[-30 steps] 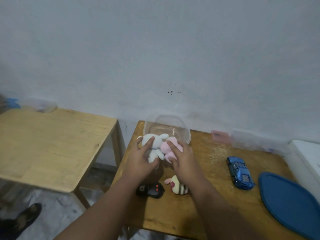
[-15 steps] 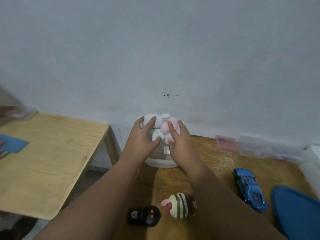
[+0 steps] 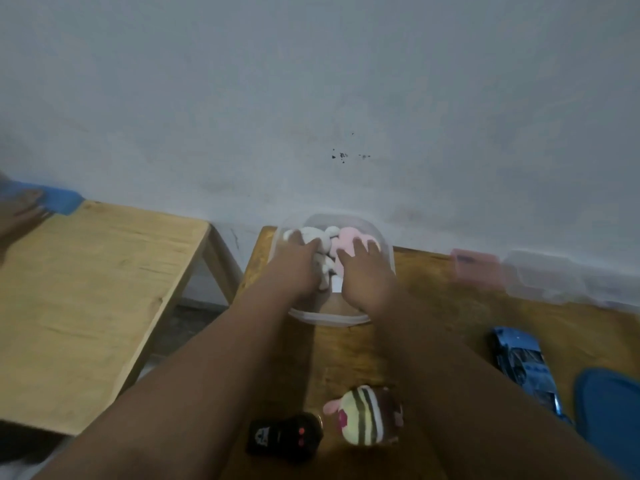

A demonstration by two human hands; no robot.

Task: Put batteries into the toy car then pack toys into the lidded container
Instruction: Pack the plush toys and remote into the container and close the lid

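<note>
A clear plastic container [image 3: 387, 251] stands at the back of the wooden table [image 3: 433, 306]. Inside it lie a white plush bunny [image 3: 323, 237] and a pink plush bunny [image 3: 346, 239]. My left hand [image 3: 294, 268] presses on the white bunny and my right hand [image 3: 367, 275] on the pink one, both reaching into the container. The blue toy car [image 3: 523, 365] lies at the right. A striped plush toy [image 3: 363, 415] and a black remote control [image 3: 285, 436] sit near the front edge. The blue lid [image 3: 609, 410] lies at the far right.
A second wooden table [image 3: 86, 299] stands to the left across a gap. A pink-lidded box [image 3: 476, 268] and a clear box [image 3: 543, 278] sit along the wall at the back right. Something blue [image 3: 52, 199] lies at the far left.
Both hands have lowered the white and pink bunnies from above the container down into it. The view has tilted slightly.
</note>
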